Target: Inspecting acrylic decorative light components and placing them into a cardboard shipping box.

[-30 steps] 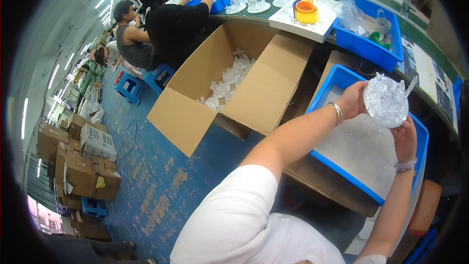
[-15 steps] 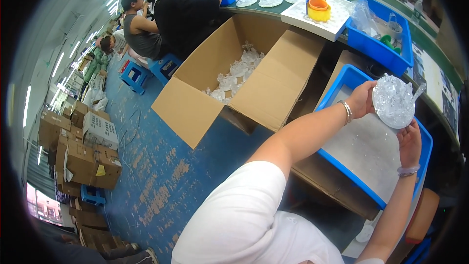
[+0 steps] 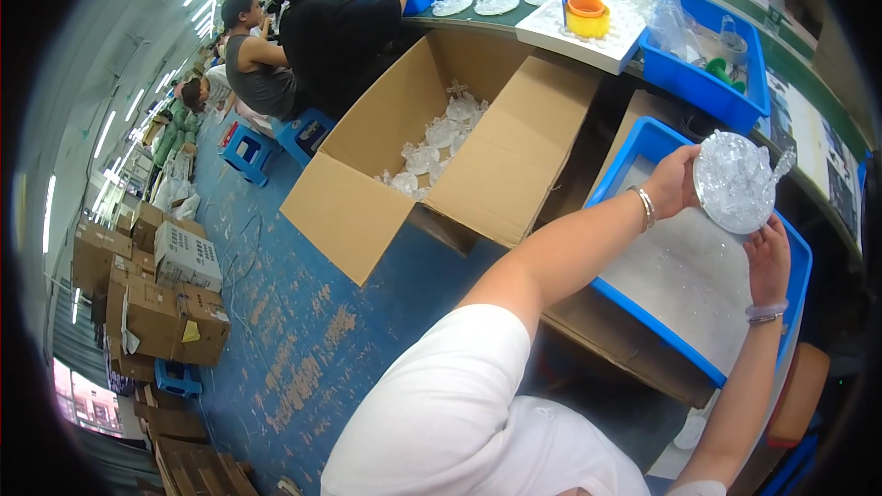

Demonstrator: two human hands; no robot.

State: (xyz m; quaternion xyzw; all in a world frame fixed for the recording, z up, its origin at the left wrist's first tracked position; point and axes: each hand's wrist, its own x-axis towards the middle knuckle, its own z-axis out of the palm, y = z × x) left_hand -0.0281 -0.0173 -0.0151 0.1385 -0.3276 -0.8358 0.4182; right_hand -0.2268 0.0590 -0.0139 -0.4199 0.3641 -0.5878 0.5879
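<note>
Both hands hold a clear, glittery plastic ornament (image 3: 732, 186) with a round disc base and small figures standing out from it. My left hand (image 3: 675, 182) grips its left edge, and my right hand (image 3: 768, 262) has its fingers closed on the lower edge. The ornament is tilted, with part of its disc facing me. Below it lies a blue tray (image 3: 654, 335), its bottom covered with fine white, sparkling grains (image 3: 684, 280). My hands are above the grains, toward the tray's far right side.
Left of the tray, an open cardboard box (image 3: 367, 211) holds several similar clear ornaments (image 3: 436, 142). Along the green bench (image 3: 514, 14) are a white tray (image 3: 551, 32) with yellow and orange rings, a second blue tray (image 3: 707, 83) and more ornaments. Co-workers sit at the far left.
The ornament has turned slightly in my hands, which keep their grip on it. The whole view has shifted a little. A co-worker's raised hand has moved slightly.
</note>
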